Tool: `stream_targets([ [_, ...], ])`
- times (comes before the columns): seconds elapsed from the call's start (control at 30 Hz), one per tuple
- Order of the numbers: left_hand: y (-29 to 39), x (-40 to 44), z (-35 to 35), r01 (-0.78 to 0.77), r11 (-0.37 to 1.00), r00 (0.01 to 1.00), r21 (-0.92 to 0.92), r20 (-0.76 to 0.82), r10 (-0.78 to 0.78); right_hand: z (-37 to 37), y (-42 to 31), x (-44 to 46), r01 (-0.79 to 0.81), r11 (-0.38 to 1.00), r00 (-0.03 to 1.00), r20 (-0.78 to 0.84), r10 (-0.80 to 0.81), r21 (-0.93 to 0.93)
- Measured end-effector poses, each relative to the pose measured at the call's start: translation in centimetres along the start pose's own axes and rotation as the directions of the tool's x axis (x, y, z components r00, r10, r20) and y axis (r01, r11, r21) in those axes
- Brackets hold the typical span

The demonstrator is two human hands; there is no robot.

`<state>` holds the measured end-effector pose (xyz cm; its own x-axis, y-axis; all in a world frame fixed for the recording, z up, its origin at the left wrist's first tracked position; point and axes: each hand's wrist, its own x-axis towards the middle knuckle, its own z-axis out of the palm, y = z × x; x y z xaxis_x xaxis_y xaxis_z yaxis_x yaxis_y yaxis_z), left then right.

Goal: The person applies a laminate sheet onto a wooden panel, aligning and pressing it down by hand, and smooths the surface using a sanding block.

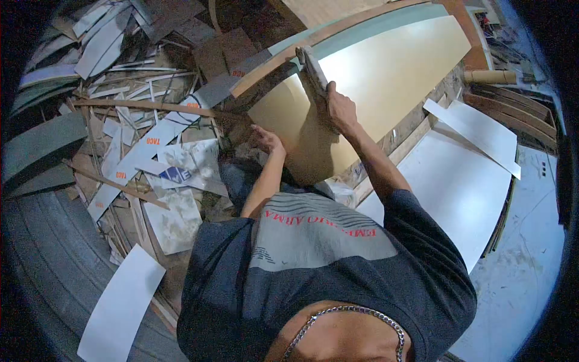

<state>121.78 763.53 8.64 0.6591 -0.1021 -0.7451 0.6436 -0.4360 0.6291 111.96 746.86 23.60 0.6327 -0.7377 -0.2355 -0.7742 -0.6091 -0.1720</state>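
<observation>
A long, curved cream-yellow panel lies in front of me, with a brown wooden strip along its far edge. My right hand is closed around a long greyish tool, whose exact kind I cannot make out. The tool is over the panel, its far end at the wooden strip, and it throws a dark shadow. At the panel's near left corner is my left hand, fingers apart and pointing away from me. Its fingertips are partly in shadow, close to the end of a thin brown strip.
Offcuts and narrow strips litter the floor at left, among them a white strip marked TACO. A loose white piece lies lower left. Large white sheets are at right, beside stacked curved brown pieces and a cardboard tube.
</observation>
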Motion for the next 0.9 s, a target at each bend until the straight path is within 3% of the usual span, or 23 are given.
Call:
stream_targets([
  [0.07,-0.6,0.7,0.3,-0.025,0.997,0.999,0.068,-0.020,0.026,-0.8,-1.6,-0.4,0.070,0.997,0.997,-0.025,-0.069,0.016],
  [0.17,-1.5,1.1,0.8,-0.014,0.996,0.999,0.084,-0.037,0.018,-1.1,-3.2,-0.8,0.004,1.000,0.992,0.128,-0.001,-0.021],
  [0.43,-2.2,1.4,1.3,-0.006,0.997,0.999,0.079,-0.047,0.010,-1.4,-5.4,-1.2,0.073,0.989,0.996,0.041,-0.079,0.130],
  [0.6,-2.4,1.5,0.7,-0.006,1.000,1.000,0.023,-0.028,0.007,2.2,-8.3,-1.1,0.154,0.976,0.986,0.040,-0.162,0.150],
  [0.7,-2.5,1.4,0.6,-0.014,1.000,1.000,0.013,-0.023,0.014,3.7,-7.9,-1.5,0.128,0.971,0.992,-0.014,-0.128,0.200],
  [0.8,-2.7,1.6,0.9,-0.012,1.000,0.999,0.006,-0.030,0.013,2.9,-6.2,-0.9,0.212,0.954,0.977,-0.040,-0.209,0.212],
  [0.9,-2.5,1.8,0.7,-0.016,1.000,0.999,0.011,-0.043,0.016,-0.7,-5.5,-2.9,0.043,0.964,0.999,-0.013,-0.041,0.263],
])
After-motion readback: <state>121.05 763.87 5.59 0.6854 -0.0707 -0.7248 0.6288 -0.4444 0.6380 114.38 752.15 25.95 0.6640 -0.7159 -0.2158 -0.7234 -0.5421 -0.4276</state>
